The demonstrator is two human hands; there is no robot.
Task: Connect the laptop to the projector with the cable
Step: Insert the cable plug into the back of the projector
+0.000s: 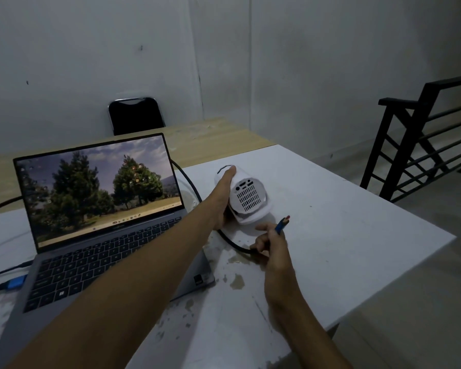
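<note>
An open grey laptop (104,209) with a tree wallpaper stands on the white table (357,235) at the left. A blue plug (15,283) sits in its left side. To its right lies a small white projector (248,198), its rear ports and vent facing me. My left hand (221,198) grips the projector's left side. My right hand (270,243) holds the black cable (232,242) just in front of the projector, with the blue connector (282,224) pointing up toward the ports and apart from them.
A second black cable (189,179) curves behind the laptop. A wooden table (210,139) and a black chair (136,115) stand beyond. A black stair railing (423,139) is at the right. The white table's right edge drops to the floor.
</note>
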